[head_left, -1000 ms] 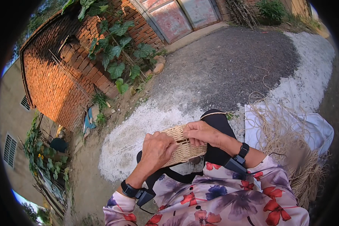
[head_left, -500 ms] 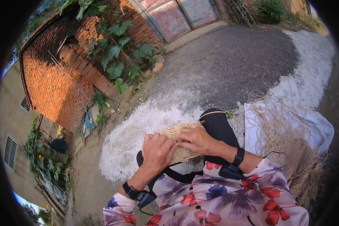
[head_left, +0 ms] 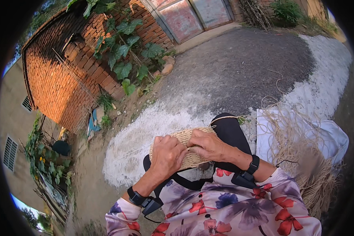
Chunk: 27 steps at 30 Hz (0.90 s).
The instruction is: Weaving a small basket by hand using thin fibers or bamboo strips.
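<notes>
Both hands, left hand [head_left: 167,155] and right hand [head_left: 208,144], clasp a woven straw piece [head_left: 188,137], perhaps a basket.

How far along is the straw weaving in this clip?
Done: a flat, tan woven straw piece already spans between both hands. In hand: the left hand and right hand grip it together over the lap, fingers working its middle. Left: a large pile of loose straw strands lies unwoven on the white cloth to the right, so plenty remains.
</notes>
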{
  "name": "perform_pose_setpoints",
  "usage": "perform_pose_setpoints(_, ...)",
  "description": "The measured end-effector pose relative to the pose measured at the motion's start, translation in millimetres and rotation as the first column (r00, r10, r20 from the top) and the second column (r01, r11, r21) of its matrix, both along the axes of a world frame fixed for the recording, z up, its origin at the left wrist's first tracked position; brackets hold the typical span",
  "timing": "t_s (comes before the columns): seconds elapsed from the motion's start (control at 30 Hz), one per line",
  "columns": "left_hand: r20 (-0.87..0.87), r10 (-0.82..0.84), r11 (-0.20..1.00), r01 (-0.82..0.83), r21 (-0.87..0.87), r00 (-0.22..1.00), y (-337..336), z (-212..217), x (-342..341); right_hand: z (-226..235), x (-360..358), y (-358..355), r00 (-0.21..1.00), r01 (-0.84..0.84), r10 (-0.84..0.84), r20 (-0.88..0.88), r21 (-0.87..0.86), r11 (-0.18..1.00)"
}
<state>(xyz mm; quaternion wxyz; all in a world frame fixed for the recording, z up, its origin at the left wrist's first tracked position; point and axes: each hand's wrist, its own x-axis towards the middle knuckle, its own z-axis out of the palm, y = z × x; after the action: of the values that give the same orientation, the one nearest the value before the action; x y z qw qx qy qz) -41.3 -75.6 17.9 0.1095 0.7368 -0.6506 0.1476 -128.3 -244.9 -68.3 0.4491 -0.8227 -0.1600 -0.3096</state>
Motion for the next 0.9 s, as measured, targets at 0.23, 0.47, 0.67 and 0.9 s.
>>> perform_pose_setpoints(0.23,-0.146,0.059,0.99,-0.076,-0.115,0.988,10.0,-1.4,3.1,-2.0,-5.0,-3.2,0.993,-0.058,0.079,-0.093,0.211,0.976)
perform_pose_setpoints(0.47,-0.053,0.142,0.988,-0.145,-0.057,0.988,35.3,-7.4,14.2,-9.5,-10.5,-4.5,0.977,-0.039,0.111,-0.18,0.363,0.931)
perform_pose_setpoints(0.67,0.084,0.166,0.981,-0.174,0.089,0.982,23.8,0.4,13.5,-9.0,-9.0,4.6,0.995,0.101,-0.098,-0.035,0.125,0.987)
perform_pose_setpoints(0.9,-0.377,0.237,0.971,-0.202,0.13,0.896,29.4,6.1,23.0,-4.5,-11.6,3.9,0.935,0.066,0.073,-0.347,0.373,0.926)
